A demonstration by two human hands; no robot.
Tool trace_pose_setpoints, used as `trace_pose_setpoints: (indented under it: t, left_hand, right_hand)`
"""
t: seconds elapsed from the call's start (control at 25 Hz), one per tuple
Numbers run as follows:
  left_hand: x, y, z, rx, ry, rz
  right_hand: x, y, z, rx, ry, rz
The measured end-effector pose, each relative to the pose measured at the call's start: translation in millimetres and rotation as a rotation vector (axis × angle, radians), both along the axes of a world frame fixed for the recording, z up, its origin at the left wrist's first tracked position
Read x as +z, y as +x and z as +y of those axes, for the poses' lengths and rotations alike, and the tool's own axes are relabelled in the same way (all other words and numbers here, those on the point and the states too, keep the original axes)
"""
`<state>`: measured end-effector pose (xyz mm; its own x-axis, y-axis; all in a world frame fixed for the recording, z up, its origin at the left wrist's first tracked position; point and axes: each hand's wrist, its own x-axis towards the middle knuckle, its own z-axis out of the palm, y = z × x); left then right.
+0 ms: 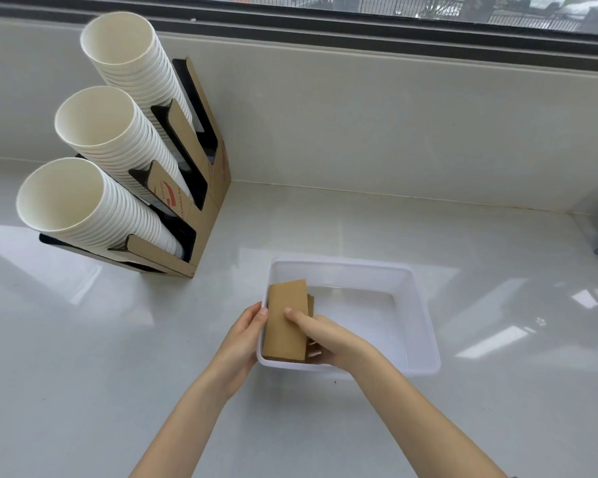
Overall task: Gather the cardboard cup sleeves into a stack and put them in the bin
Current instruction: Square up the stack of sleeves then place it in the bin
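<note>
Stack of cardboard sleeves [285, 320]: flat brown pieces, held on edge at the 9 o'clock end of the white bin [425, 305], partly inside it. Likely light, thin, easily bent; loose layers may slide apart, so best pinched across both broad faces. Left hand [242, 336]: grip closed on the stack's outer face. Right hand [325, 334]: thumb on the near face, fingers behind. Sleeve count, lower edges and contact with the bin floor hidden. Counter [118, 357] glossy, glare-patched.

Both forearms are bare to the frame's edge; the left hand [244, 334] and right hand [325, 334] wear no gloves or rings.
</note>
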<state>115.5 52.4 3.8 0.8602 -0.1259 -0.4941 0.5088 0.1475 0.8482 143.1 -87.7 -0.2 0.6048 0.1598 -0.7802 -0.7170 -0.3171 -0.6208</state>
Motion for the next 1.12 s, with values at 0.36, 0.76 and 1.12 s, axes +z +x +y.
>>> trace_pose_setpoints:
  t: [0.36, 0.76, 1.12]
  left_hand:
    - [1, -4, 3, -0.015, 0.015, 0.026]
    - [6, -5, 0, -0.022, 0.065, 0.01]
    - [10, 0, -2, 0.021, 0.132, -0.01]
  right_hand:
    - [-6, 5, 1, -0.096, -0.1, -0.173]
    - [-4, 6, 5, -0.154, -0.052, -0.036]
    - [6, 2, -3, -0.078, 0.003, -0.086]
